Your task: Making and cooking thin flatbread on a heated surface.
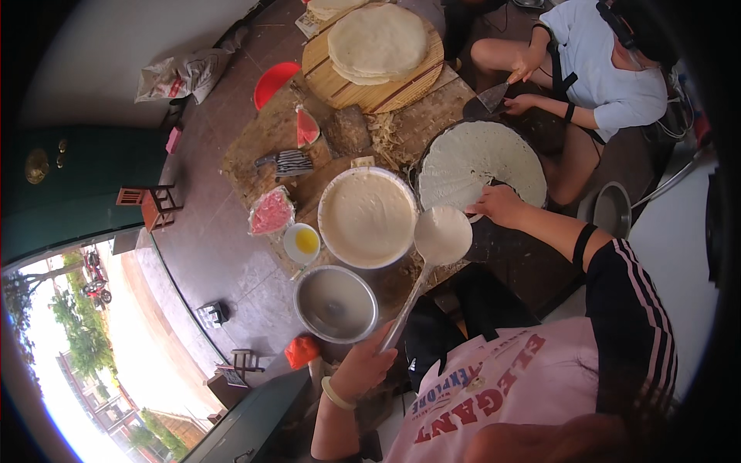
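Note:
My left hand (366, 362) grips the handle of a long metal ladle (443, 234). The ladle's bowl, coated in pale batter, is beside the rim of a wide basin of batter (368, 217). My right hand (501, 205) holds a dark spreader (499, 184), partly hidden by the fingers, at the near side of a round griddle. A thin layer of batter (463, 153) covers much of the griddle, with a bare-looking or torn patch near the spreader. Nearer my left arm stands a metal basin of cloudy liquid (336, 304).
Across the griddle a seated person holds a metal spatula (493, 95). Thin round flatbreads (379, 40) are stacked on a slatted round board (428, 81). A cleaver (292, 163), watermelon wedge (308, 128), wrapped watermelon (272, 211) and bowl of yellow liquid (302, 243) lie leftward.

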`<state>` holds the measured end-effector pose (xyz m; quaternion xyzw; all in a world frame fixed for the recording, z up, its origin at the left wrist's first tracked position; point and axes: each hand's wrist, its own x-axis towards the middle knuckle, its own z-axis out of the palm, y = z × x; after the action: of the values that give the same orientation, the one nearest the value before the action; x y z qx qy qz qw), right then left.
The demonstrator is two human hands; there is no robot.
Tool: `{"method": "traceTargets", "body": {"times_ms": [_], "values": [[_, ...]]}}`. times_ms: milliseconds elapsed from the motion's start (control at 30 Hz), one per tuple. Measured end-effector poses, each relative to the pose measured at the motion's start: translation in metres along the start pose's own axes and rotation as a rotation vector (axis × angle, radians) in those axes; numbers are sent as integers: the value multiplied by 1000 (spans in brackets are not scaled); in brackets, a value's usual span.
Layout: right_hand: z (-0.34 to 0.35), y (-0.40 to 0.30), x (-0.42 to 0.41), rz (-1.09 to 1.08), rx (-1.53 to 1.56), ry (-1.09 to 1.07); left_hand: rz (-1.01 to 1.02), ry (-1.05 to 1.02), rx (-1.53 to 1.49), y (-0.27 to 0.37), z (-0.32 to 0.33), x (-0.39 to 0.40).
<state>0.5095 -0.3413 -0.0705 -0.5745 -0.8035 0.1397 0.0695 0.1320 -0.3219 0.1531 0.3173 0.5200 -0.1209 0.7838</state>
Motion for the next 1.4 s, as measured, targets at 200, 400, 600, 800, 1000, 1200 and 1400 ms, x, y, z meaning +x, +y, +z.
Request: {"method": "traceTargets", "body": {"times_ms": [200, 400, 600, 800, 1000, 1200, 1400], "values": [[-9, -5, 16, 21, -39, 55, 152, 76, -115, 17, -11, 13], [1, -19, -5, -124, 10, 79, 231, 267, -134, -19, -38, 86], [-7, -9, 0, -210, -6, 23, 320, 302, -574, -89, -60, 164], [2, -17, 11, -374, -35, 102, 347, 462, -574, -109, -58, 198], [-14, 3, -15, -416, -73, 2, 382, 536, -495, -130, -63, 226], [-2, -15, -12, -412, -80, -99, 183, 661, -104, -142, -77, 233], [-20, 2, -41, -361, -44, -22, 238, 811, 236, -164, -83, 241]]}}
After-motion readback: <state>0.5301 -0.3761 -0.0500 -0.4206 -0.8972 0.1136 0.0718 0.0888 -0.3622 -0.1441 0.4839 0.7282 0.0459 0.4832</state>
